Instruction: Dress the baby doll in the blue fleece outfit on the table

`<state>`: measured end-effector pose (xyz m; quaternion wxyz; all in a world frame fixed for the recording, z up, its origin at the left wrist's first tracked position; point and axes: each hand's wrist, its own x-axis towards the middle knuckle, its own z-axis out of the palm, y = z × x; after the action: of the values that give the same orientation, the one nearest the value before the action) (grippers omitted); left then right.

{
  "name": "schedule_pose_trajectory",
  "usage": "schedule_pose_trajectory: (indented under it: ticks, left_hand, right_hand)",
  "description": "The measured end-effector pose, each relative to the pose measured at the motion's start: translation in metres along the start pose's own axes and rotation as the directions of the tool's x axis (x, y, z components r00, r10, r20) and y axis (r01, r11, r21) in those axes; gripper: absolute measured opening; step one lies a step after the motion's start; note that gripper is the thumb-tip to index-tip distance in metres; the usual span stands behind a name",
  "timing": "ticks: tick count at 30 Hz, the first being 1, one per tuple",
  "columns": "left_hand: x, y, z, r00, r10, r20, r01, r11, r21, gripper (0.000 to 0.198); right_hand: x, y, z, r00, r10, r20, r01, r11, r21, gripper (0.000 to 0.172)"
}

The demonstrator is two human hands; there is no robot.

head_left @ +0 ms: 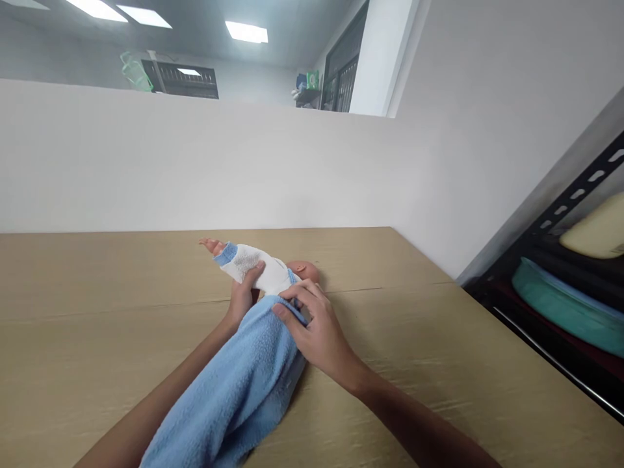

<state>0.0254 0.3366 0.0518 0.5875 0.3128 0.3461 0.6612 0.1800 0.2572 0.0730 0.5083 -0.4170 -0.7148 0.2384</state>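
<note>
A baby doll (pixel 266 276) lies on the wooden table with its head (pixel 306 270) away from me, partly behind my right hand. It has a white fleecy top with blue cuffs, and one small doll hand (pixel 212 246) points up to the left. Blue fleecy cloth (pixel 244 367) covers its lower body and stretches towards me; I cannot tell whether it is trousers or a wrap. My left hand (pixel 244 296) is closed round the doll's side, thumb on the white sleeve. My right hand (pixel 312 318) pinches the cloth's upper edge at the doll's waist.
The table (pixel 97 273) meets a white wall (pixel 195 162) at the back. On the right stands a black metal rack (pixel 550 227) holding a teal basin (pixel 560 302) and a cream-coloured container (pixel 597 227). Ceiling lights and a shelf show above the wall.
</note>
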Motion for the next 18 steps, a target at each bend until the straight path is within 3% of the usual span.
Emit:
schedule_pose_trajectory:
  ticks: [7,12,18]
  left_hand:
    - [0.0,-0.001,0.0,0.999,0.034,0.018,-0.034,0.999,0.022,0.048]
    - [-0.001,-0.001,0.0,0.998,0.035,0.055,-0.036,0.999,0.025,0.047]
    - [0.002,-0.006,-0.005,0.998,0.019,0.055,-0.02,1.0,0.011,0.047]
  right_hand:
    - [0.004,-0.001,-0.003,0.99,-0.011,0.143,0.011,1.0,0.001,0.018]
    - [0.003,-0.009,-0.002,0.997,-0.055,0.057,0.047,0.99,0.134,0.024]
    - [-0.001,-0.007,0.0,0.992,0.079,0.094,-0.091,0.987,0.134,0.029]
